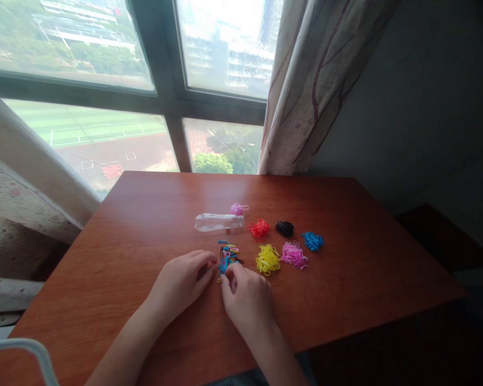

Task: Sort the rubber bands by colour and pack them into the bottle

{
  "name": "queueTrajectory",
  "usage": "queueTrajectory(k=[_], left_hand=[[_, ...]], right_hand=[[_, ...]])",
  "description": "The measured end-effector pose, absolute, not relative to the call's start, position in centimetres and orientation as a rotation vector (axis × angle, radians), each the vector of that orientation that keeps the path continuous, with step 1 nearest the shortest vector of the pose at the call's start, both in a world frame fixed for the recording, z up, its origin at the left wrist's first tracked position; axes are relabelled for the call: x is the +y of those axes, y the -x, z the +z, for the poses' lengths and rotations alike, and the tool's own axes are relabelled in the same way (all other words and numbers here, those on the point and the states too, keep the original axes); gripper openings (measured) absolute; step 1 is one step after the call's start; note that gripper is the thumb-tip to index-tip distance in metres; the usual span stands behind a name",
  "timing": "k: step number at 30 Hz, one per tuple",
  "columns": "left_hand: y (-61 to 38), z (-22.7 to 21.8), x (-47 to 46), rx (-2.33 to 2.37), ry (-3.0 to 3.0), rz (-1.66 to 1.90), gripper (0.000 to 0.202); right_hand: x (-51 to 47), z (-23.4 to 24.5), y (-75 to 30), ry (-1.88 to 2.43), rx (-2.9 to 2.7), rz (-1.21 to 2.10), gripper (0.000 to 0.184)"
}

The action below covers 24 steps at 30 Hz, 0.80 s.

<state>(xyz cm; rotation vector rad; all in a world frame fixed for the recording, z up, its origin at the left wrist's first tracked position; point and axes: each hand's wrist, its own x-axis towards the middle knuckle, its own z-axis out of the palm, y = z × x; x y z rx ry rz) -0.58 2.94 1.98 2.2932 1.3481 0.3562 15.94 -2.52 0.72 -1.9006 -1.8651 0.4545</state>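
Observation:
A small mixed pile of coloured rubber bands, mostly blue with some yellow, black and pink, lies on the table between my hands. My right hand reaches into its near side, thumb and index finger pinched on a rubber band there; its colour is hard to make out. At the pile's left edge, my left hand rests with curled fingers and its thumb a little apart, nothing visible in it. Sorted heaps lie to the right: yellow bands, pink bands, red bands, black bands and blue bands.
Behind the mixed pile, a clear plastic bottle lies on its side, with a pink cap with a loop just beyond its neck. The brown wooden table stands against a window with curtains. A white curved rail shows at lower left.

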Motion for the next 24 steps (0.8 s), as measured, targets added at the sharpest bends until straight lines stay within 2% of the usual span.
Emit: queueTrajectory(k=[24], left_hand=[[-0.5,2.6,2.5,1.164,-2.189,0.454,0.019]], right_hand=[[-2.2,0.9,-16.9,1.701,-1.547,0.526,0.015]])
